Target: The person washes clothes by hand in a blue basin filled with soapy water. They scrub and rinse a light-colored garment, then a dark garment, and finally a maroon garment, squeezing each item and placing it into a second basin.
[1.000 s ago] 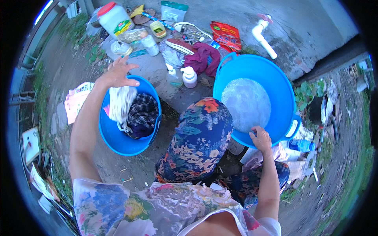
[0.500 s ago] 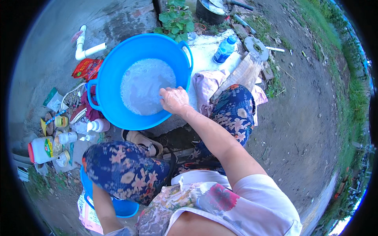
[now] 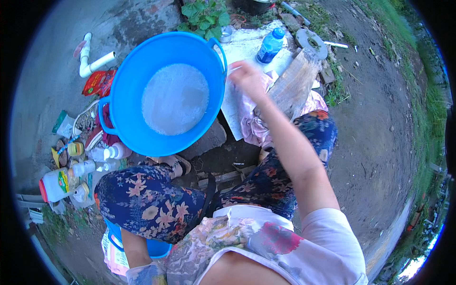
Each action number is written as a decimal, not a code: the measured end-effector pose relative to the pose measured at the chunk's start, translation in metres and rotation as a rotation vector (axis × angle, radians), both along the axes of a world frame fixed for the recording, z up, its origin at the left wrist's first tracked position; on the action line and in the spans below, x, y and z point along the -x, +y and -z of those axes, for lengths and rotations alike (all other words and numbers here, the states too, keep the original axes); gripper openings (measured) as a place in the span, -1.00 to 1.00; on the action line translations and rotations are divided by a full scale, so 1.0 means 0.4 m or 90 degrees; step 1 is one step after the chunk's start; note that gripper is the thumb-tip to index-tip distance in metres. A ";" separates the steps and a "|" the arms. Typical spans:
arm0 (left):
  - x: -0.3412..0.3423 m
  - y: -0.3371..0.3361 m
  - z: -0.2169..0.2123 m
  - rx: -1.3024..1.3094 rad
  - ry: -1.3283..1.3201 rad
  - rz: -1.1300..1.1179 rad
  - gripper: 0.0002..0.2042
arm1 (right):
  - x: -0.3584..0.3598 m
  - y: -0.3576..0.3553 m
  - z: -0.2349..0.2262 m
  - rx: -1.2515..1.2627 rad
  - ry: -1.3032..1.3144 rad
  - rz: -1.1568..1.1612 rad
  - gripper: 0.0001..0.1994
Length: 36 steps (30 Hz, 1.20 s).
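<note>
A large blue tub (image 3: pixel 128 118) holds cloudy, foamy water (image 3: pixel 175 99). My right hand (image 3: pixel 248 78) is just right of the tub's right handle, above a crumpled pale pink cloth (image 3: pixel 254 123) draped by a wooden board (image 3: pixel 289 85). Its fingers are smeared by motion; a thin white streak shows at their tips, too blurred to name. My left forearm (image 3: pixel 135 247) goes down beside my left knee toward a smaller blue basin (image 3: pixel 159 248). The left hand itself is hidden behind the leg.
A blue bottle (image 3: pixel 270 46) stands on a white slab (image 3: pixel 232 114) at the right. Left of the tub are a red packet (image 3: pixel 99 83), shoes (image 3: pixel 95 137), a pump bottle (image 3: pixel 118 151) and a red-capped jug (image 3: pixel 54 184). A white pipe (image 3: pixel 97 64) sticks out behind.
My right hand has moved from over the tub's water out to the right, past the rim. My right knee has shifted right, and the view has moved slightly.
</note>
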<state>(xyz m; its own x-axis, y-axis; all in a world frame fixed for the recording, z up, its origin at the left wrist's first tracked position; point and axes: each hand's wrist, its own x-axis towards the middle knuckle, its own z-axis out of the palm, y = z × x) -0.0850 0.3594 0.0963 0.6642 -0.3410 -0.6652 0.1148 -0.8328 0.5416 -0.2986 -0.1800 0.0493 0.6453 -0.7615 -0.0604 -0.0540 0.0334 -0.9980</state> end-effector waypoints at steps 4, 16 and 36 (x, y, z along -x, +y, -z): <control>0.021 0.004 0.000 0.001 0.009 -0.008 -0.85 | 0.210 -0.219 0.142 0.027 0.163 0.601 -0.73; -0.119 -0.149 -0.100 0.270 -0.145 -0.027 -0.87 | -0.033 0.111 -0.111 0.548 0.087 0.060 -0.76; -0.660 -0.383 0.250 -0.254 -0.430 0.103 -0.71 | -0.057 0.167 0.014 0.535 0.294 0.030 -0.89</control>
